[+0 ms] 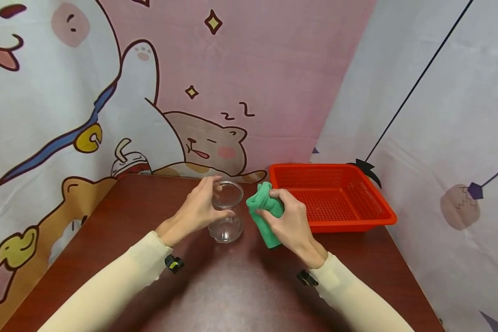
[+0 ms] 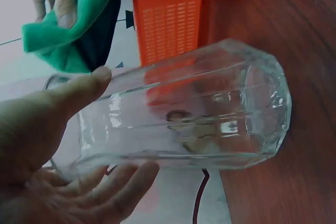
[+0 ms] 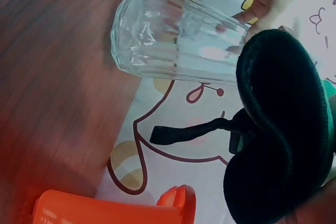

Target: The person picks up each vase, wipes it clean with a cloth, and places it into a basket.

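Observation:
A tall, clear glass vase [image 1: 226,230] with faceted sides stands upright on the table. My left hand [image 1: 198,206] holds it near its round rim, thumb on the near side and fingers on the far side. In the left wrist view, the vase [image 2: 210,114] shows a thick faceted base. Just right of the vase, my right hand [image 1: 289,221] pinches a folded green cloth [image 1: 269,233] between thumb and fingers, above the table. The right wrist view shows the cloth's dark side [image 3: 283,129], with a dark strap hanging from it.
A red plastic basket [image 1: 348,226] with perforated walls stands on the right, behind my right hand. The brown wooden table [image 1: 232,290] meets a printed cartoon curtain [image 1: 282,83] at the back and along both sides.

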Motion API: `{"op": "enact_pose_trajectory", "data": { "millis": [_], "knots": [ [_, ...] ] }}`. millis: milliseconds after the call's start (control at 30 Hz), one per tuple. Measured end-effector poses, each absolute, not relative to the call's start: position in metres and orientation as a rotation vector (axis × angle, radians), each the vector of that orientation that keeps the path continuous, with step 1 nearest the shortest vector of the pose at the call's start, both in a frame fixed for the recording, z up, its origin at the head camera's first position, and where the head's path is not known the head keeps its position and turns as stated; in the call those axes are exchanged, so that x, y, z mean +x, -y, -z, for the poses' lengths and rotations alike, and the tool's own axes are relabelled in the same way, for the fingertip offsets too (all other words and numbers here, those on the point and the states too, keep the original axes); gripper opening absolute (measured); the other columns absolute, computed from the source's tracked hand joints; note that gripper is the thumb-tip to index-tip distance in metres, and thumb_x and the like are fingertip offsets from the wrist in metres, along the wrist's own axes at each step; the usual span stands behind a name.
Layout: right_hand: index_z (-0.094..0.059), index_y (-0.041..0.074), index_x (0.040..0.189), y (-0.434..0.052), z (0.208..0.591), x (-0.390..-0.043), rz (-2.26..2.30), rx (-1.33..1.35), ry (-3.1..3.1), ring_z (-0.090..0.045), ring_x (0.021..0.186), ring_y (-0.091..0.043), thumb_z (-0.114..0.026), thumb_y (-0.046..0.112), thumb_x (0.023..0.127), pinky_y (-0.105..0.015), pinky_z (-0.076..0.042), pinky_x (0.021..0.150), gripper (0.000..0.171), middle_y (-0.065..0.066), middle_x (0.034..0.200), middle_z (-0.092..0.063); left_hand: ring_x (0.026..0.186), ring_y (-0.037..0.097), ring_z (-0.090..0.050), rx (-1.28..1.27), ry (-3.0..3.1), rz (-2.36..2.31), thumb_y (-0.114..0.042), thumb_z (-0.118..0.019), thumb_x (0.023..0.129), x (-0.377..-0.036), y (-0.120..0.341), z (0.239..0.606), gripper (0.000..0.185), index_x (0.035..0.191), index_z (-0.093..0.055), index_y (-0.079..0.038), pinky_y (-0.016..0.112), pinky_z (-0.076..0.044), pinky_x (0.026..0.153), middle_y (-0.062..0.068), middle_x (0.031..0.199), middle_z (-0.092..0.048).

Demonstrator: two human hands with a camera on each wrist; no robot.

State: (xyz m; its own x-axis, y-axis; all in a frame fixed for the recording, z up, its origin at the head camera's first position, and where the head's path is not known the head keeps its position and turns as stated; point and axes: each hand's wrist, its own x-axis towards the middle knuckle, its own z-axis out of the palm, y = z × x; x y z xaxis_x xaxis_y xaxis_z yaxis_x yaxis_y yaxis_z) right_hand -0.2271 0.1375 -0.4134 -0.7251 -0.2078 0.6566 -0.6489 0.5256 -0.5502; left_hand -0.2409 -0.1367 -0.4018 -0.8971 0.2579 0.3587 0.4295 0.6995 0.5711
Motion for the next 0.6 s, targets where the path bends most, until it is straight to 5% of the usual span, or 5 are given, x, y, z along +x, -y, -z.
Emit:
{"op": "enact_pose_trajectory", "data": {
  "millis": [267, 600],
  "knots": [
    [-0.068, 0.012, 0.120, -0.137, 0.420, -0.223, -1.095, 0.769, 2.268, -0.066, 0.094, -0.012, -0.092, 0.019, 0.080, -0.035, -0.058, 0.077, 0.048, 0.003, 0.113, -0.069, 0.115, 0.028, -0.068, -0.811, 2.666, 1.152, -0.020, -0.096, 0.075, -0.244, 0.151, 0.395, 0.091, 0.149, -0.044, -0.004, 0.041, -0.056, 0.092, 0.011, 0.132, -0.065],
    [-0.069, 0.010, 0.124, -0.123, 0.423, -0.223, -1.086, 0.851, 2.261, -0.066, 0.104, -0.014, -0.093, 0.021, 0.079, -0.037, -0.057, 0.086, 0.052, 0.001, 0.119, -0.068, 0.127, 0.019, -0.058, -1.119, 2.721, 1.044, -0.024, -0.089, 0.085, -0.245, 0.163, 0.389, 0.097, 0.163, -0.031, -0.020, 0.041, -0.054, 0.094, 0.006, 0.138, -0.057]
  ]
}}
